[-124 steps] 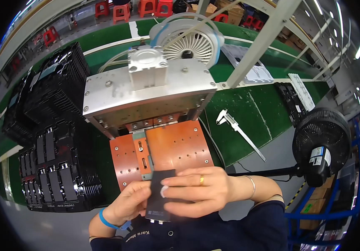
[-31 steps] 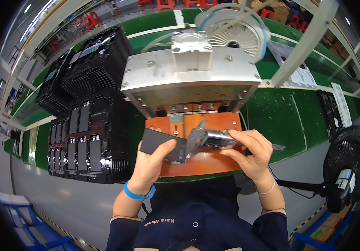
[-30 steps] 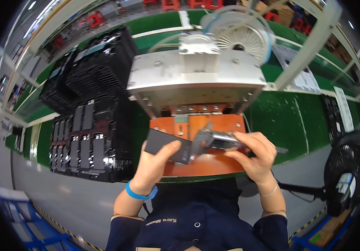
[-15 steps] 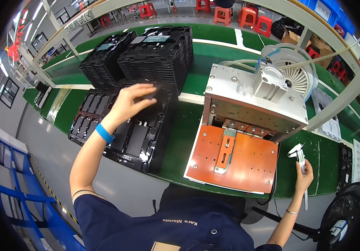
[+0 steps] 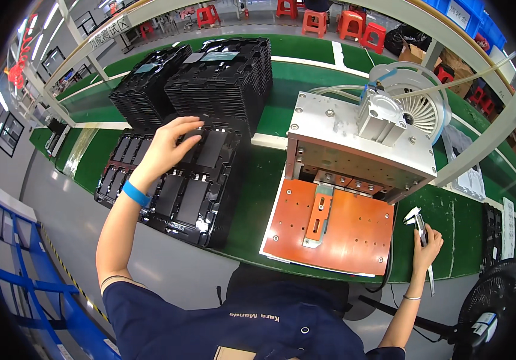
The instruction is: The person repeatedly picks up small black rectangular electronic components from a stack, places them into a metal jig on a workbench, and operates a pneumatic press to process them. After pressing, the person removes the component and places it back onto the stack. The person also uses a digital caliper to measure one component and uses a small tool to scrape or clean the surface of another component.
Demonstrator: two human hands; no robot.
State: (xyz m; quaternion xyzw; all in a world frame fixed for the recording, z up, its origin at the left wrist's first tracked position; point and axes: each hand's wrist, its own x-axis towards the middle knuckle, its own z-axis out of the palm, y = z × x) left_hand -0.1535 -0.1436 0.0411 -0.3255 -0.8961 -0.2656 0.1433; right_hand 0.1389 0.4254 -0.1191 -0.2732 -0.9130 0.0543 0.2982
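Left hand (image 5: 171, 144) outstretched, palm down, fingers spread; right hand (image 5: 426, 247) low, fingers seemingly curled shut.

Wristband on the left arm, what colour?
Blue, a plain band on the left wrist, shown best in the head view.

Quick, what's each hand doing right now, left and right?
Left hand: open, fingers spread over the black tray, holding nothing.
Right hand: closed on the caliper lying on the green bench.

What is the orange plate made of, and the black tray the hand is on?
The orange plate looks like a smooth, rigid board, maybe resin laminate: flat, matte, with drilled holes. The black tray under the left hand looks like thin moulded plastic: glossy, with shaped pockets.
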